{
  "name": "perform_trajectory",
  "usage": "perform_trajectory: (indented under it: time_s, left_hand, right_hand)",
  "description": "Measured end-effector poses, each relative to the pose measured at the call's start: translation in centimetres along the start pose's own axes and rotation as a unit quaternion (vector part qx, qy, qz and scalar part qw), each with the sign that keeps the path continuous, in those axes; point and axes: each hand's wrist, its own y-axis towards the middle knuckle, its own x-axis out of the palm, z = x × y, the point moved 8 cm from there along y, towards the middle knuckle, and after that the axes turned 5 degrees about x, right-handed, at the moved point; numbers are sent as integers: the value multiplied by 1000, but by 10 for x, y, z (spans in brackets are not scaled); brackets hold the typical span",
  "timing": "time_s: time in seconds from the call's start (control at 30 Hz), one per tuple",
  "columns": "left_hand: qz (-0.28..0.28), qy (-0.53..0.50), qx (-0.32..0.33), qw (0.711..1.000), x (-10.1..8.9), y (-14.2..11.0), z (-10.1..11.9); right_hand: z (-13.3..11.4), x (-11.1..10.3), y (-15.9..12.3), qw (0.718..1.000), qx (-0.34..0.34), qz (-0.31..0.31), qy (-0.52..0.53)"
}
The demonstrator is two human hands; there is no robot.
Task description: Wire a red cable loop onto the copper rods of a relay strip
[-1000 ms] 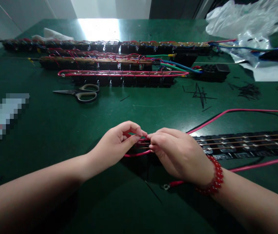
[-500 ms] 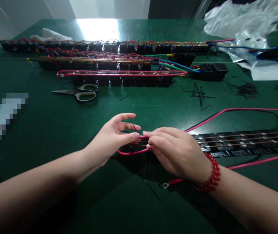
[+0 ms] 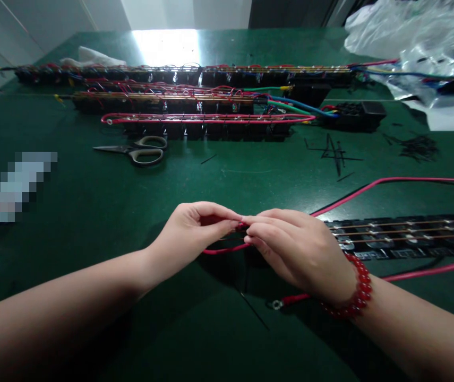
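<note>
My left hand (image 3: 195, 231) and my right hand (image 3: 290, 246) meet fingertip to fingertip at the left end of a long black strip of components (image 3: 402, 236) lying on the green table (image 3: 91, 201). Both hands pinch a red wire (image 3: 227, 248) that loops round that end of the strip. The wire runs off to the right along both sides of the strip. A ring terminal (image 3: 276, 304) on a red lead lies under my right wrist, which wears a red bead bracelet (image 3: 354, 297).
Scissors (image 3: 139, 153) lie further back at the left. Behind them are several finished black strips with coloured wires (image 3: 206, 119). Loose black cable ties (image 3: 334, 154) lie right of centre. Crumpled clear plastic (image 3: 410, 37) sits at the back right. A pixelated patch (image 3: 11, 185) is at the left.
Half a second ago my left hand's fingers were spread open beside the wire; now they are closed again in a pinch against my right fingertips. The view has shifted slightly.
</note>
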Motion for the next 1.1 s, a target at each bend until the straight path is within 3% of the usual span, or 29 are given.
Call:
perform_trajectory:
  time_s: [0.4,0.83,1.1]
  left_hand:
    - [-18,247,175,953,5,-7,28]
    - [-21,299,230,926,8,-11,32]
    - [-22,304,303,903,12,-16,38]
  right_hand:
    - [4,3,0,1000,25,-15,2]
    - [3,3,-1,1000,20,-17,-3]
    - [3,2,1,1000,19,-15,-1]
